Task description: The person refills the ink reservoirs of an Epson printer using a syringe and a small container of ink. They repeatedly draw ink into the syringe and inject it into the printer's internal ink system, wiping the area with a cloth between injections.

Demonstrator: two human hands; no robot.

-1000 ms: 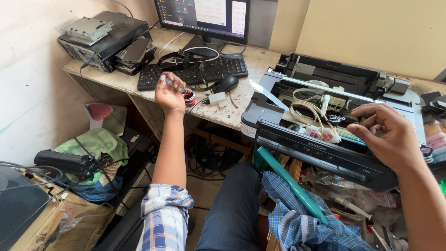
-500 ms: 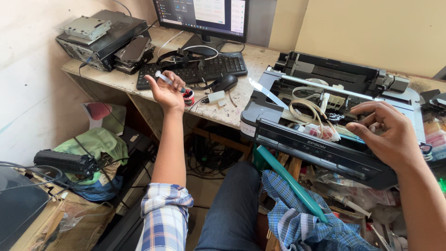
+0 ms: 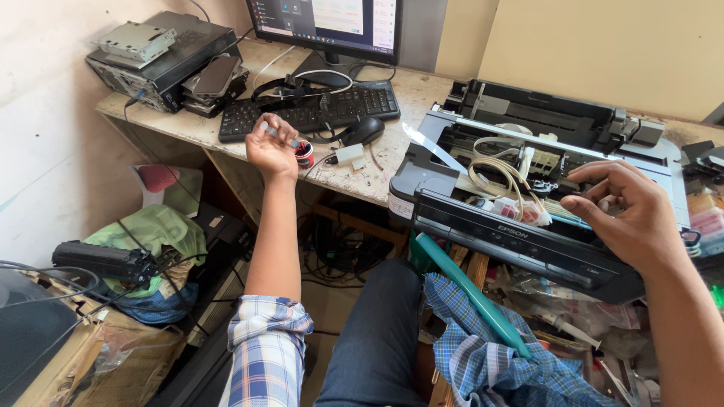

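Note:
My left hand (image 3: 271,148) reaches to the desk edge and grips a thin pen-like tool (image 3: 280,136), its tip at a small red pot (image 3: 304,153). An opened black and grey printer (image 3: 528,192) sits in front of me with white tubes (image 3: 498,169) coiled inside. My right hand (image 3: 626,215) rests on the printer's front right part, fingers curled over the open bay, holding nothing that I can see.
A black keyboard (image 3: 313,113), mouse (image 3: 363,130) and monitor (image 3: 332,22) stand on the worn desk (image 3: 377,169). Stacked black devices (image 3: 162,56) lie far left. A green stick (image 3: 467,294) and checked cloth (image 3: 490,354) lie on my lap. Bags and a black cartridge (image 3: 105,260) crowd the floor at left.
My left hand has turned over and closed on the thin tool near the red pot. My right hand has stayed on the printer.

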